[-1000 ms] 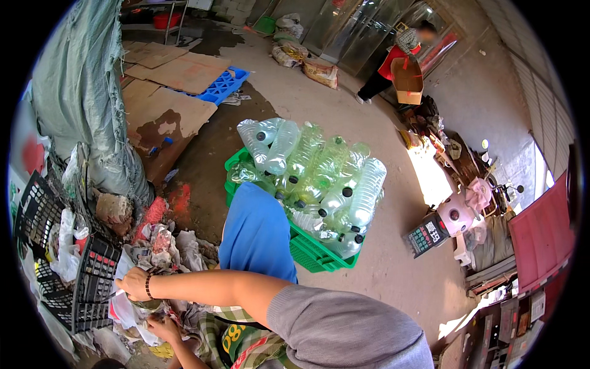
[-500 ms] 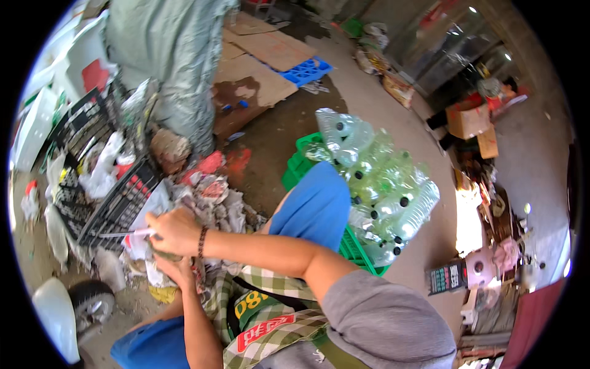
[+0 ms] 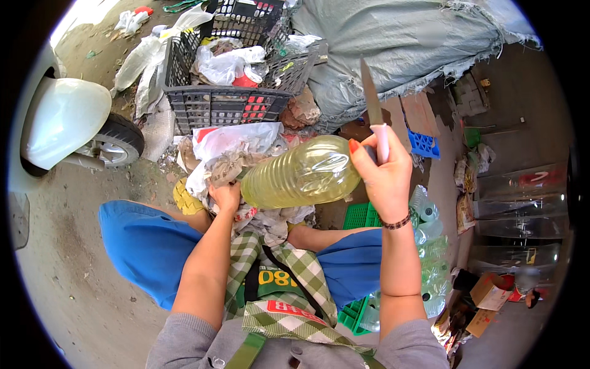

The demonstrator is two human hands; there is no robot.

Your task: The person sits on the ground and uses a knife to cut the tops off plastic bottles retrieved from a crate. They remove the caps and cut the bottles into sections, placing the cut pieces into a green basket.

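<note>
"As the bottle (image 3: 301,174) is on its side between the left hand (image 3: 225,195) and the right hand (image 3: 384,175), what does each one do?"

"The right hand is closed around the knife (image 3: 372,101), blade upward, and its thumb is at the bottle's right end."

"And the left?"

"It is at the other end; its fingers are partly hidden, so I cannot tell what they pinch."

"What is below?"

"The waste pile (image 3: 227,166). Behind it stands the black crate (image 3: 227,101), and to the right the green crate (image 3: 362,216), with more bottles (image 3: 433,270)."
</note>
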